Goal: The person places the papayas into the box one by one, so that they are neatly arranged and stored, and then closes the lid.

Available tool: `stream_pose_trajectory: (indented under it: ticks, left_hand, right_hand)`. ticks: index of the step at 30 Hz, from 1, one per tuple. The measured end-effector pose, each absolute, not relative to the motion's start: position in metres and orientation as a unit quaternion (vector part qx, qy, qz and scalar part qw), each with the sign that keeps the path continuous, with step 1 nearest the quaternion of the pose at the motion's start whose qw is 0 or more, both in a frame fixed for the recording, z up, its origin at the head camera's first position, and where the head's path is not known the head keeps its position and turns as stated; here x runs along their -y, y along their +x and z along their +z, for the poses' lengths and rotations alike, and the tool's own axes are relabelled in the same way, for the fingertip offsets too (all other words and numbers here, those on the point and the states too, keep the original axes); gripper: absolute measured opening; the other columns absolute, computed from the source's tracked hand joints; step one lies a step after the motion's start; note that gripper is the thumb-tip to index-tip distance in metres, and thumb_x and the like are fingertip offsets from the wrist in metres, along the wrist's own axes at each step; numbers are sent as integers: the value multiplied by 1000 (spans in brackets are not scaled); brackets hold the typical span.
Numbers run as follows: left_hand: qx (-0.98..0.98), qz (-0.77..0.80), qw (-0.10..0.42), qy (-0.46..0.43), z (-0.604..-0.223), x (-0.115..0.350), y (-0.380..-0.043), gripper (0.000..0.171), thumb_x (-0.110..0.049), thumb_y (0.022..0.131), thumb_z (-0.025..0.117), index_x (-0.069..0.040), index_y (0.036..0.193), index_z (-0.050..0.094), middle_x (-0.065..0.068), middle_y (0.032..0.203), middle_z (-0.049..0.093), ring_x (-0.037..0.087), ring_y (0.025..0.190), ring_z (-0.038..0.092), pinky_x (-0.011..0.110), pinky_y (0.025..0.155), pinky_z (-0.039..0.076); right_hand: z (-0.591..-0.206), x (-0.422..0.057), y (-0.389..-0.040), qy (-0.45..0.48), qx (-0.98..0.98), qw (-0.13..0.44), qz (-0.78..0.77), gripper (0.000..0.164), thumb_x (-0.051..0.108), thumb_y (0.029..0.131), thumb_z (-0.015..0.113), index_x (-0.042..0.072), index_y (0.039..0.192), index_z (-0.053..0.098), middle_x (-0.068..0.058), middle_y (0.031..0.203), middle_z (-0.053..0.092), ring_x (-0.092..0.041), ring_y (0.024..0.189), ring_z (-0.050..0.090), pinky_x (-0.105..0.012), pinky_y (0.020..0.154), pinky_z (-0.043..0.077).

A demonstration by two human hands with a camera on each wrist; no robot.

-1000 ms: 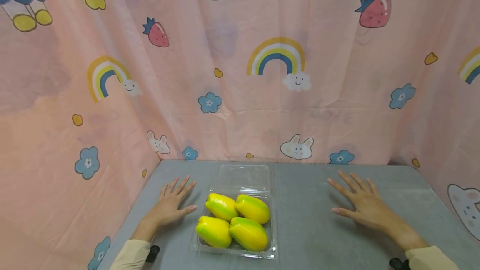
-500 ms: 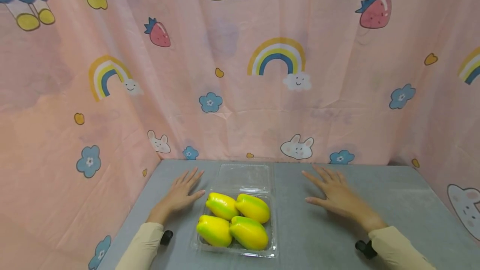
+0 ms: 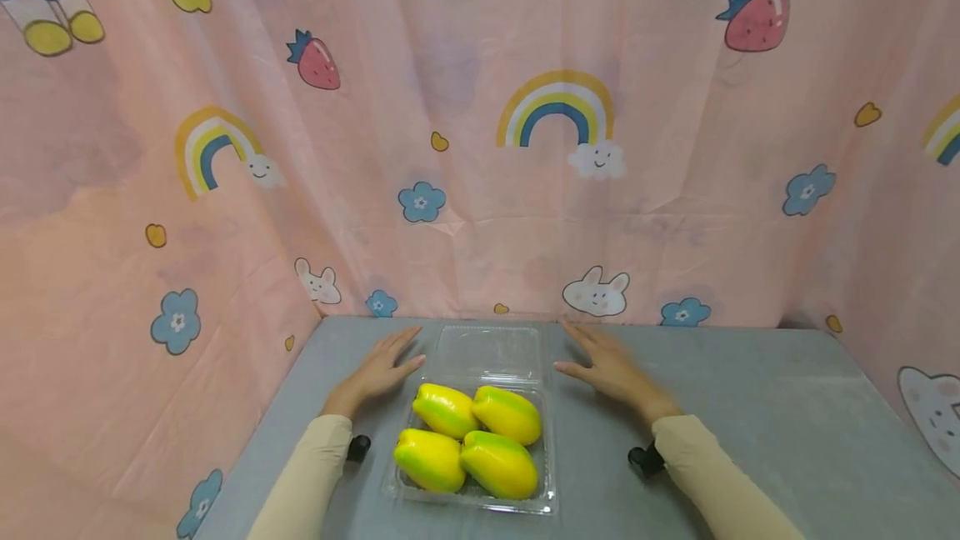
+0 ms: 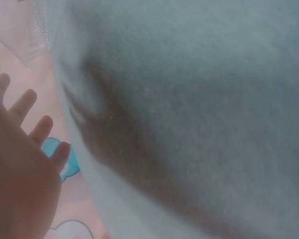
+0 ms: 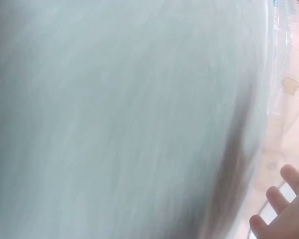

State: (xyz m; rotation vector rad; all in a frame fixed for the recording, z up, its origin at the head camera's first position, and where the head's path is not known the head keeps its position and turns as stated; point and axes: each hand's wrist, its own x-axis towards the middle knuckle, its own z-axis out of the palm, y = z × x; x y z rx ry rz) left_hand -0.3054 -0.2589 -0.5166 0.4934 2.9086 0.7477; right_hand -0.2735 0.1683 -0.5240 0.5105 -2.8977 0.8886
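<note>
A clear plastic clamshell box (image 3: 551,473) stands on the grey table with its lid (image 3: 489,352) folded back, away from me. Inside its base lie several yellow-green fruits, mango- or papaya-like, one of them a fruit (image 3: 498,465) at the near right. To the left of the lid hovers my left hand (image 3: 375,373), fingers extended and holding nothing. My right hand (image 3: 611,369) is on the lid's other side, its fingers straight and thumb apart, also holding nothing. The left wrist view shows the left fingers (image 4: 41,130) above the table; fingertips (image 5: 275,199) of the right hand show at the right wrist view's corner.
The grey table (image 3: 780,407) extends to both sides of the box. Behind and beside it hangs a pink curtain (image 3: 480,257) printed with rainbows, flowers and rabbits. Each wrist carries a dark strapped device, such as the right wrist's black camera mount (image 3: 647,461).
Both hands have come inward and forward, toward the lid. The right hand travelled far to the left, the left hand a shorter way to the right. Box and fruits stay put.
</note>
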Motion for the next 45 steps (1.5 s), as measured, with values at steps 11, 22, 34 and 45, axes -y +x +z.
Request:
stream_pose_trajectory:
  ticks: [11, 22, 34, 45]
  left_hand:
    - [-946, 273, 84, 155, -514, 252, -305, 62, -55, 101, 42, -31, 157, 28, 7, 165, 27, 37, 153, 19, 67, 121, 16]
    - [-945, 278, 80, 149, -519, 247, -302, 58, -48, 104, 39, -26, 157, 29, 9, 164, 28, 38, 152, 21, 66, 121, 17]
    - [-937, 308, 82, 141, -518, 244, -300, 56, -43, 105, 39, -26, 158, 26, 9, 165, 26, 39, 153, 19, 67, 121, 15]
    - [-928, 336, 74, 145, -505, 245, -300, 60, -42, 105, 40, -26, 159, 19, 12, 166, 22, 42, 152, 17, 71, 119, 15]
  right_hand:
    - [-537, -148, -286, 131, 939, -11, 317, 81, 62, 92, 53, 17, 156, 31, -17, 162, 30, -46, 149, 23, -72, 118, 11]
    - [-536, -142, -286, 113, 938, -29, 327, 79, 60, 93, 54, 19, 156, 31, -17, 162, 29, -46, 149, 20, -71, 119, 6]
    - [-538, -142, -284, 112, 935, -30, 336, 79, 61, 93, 53, 20, 157, 29, -17, 162, 30, -46, 149, 21, -73, 117, 6]
    - [-522, -139, -283, 125, 920, -13, 371, 82, 60, 95, 52, 23, 160, 17, -14, 166, 19, -48, 150, 18, -75, 116, 8]
